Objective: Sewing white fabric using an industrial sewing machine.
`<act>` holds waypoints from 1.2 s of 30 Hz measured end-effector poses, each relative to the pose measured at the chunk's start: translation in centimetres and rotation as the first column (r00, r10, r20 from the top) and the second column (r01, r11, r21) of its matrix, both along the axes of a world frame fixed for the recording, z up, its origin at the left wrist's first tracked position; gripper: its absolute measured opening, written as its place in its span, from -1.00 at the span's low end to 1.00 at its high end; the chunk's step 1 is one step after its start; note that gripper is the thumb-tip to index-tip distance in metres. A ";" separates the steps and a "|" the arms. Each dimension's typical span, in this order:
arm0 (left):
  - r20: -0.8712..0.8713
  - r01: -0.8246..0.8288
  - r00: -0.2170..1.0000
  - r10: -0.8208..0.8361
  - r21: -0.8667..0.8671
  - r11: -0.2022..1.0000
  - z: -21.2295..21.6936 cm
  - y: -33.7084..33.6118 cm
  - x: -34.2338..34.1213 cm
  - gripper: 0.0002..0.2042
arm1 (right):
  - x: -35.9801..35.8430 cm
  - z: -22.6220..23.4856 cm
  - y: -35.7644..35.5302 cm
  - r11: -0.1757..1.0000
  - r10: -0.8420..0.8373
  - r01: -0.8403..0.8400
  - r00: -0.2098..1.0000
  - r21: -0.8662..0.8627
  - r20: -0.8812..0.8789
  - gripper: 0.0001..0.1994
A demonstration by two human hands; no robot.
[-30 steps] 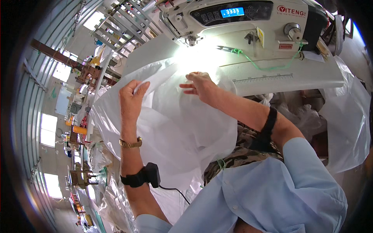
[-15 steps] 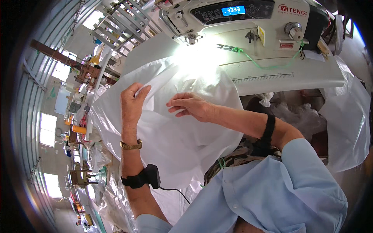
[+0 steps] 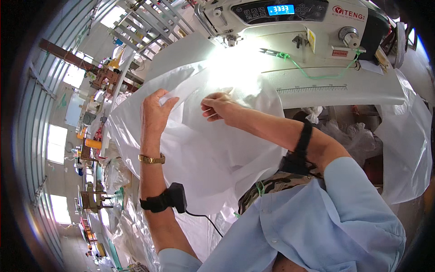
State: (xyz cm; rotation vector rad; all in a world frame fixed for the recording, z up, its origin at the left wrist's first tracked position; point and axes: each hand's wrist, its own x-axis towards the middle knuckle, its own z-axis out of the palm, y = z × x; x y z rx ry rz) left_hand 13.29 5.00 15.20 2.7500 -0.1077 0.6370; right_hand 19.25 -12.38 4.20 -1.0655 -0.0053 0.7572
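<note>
A large white, slightly glossy sheet (image 3: 199, 156) spreads over the sewing machine's table and hangs down toward my lap. On its left part, my left hand (image 3: 155, 113) grips a raised fold between thumb and fingers. My right hand (image 3: 220, 108) is just to the right, over the middle of the sheet, with its fingers curled together; what lies between them is hidden. Beyond both hands is the sewing machine (image 3: 290, 31), whose bright lamp washes out the cloth under the needle area.
Thread snips (image 3: 270, 52) on a green cord lie on the machine bed. A printed ruler scale (image 3: 312, 89) runs along the bed's front. Clear plastic sheeting (image 3: 403, 149) hangs at the right. Other machines and benches line the left side, with a metal rack (image 3: 149, 27) at the back.
My right hand has moved slightly up and right, and its fingers have curled in. My left hand keeps hold of the sheet's fold. The whole view has shifted a little.
</note>
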 end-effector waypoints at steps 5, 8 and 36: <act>0.014 -0.117 0.993 0.116 0.186 0.976 -1.3 0.3 0.8 -0.72 | -1.9 -2.7 -8.6 0.961 -0.010 -0.001 0.999 0.276 0.039 -0.93; 0.056 -0.128 0.991 0.118 0.238 0.963 -2.8 1.7 -0.2 -0.74 | -2.5 -3.1 -12.5 0.902 0.000 -0.005 1.000 0.432 0.013 -0.94; -0.498 0.228 0.777 0.386 0.794 0.564 -22.2 12.0 -18.2 -0.76 | -8.2 -7.2 -17.3 0.641 0.399 -0.313 0.916 0.700 0.044 -0.83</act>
